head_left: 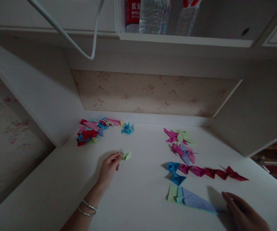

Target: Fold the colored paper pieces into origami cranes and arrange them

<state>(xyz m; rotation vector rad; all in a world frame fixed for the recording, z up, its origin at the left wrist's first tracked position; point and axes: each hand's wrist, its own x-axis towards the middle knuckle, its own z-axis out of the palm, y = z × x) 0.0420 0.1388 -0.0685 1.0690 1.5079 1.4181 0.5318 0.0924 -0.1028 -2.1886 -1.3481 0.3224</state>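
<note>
My left hand pinches a small light green folded paper piece between thumb and fingertips, above the middle of the white desk. At the lower right, my right hand has its thumb and finger brought together; whatever may be between them is not clear. It is beside the pointed end of a flat folded paper strip in lilac, aqua and light green. Just beyond lies a row of folded papers running from magenta to red, with two blue folded pieces at its left end.
A pile of mixed coloured folded papers lies at the back left, with a blue paper cluster beside it. Pink and green folded papers and a pink and lilac paper cluster lie right. Overhead are a shelf with bottles and a hanging white cable.
</note>
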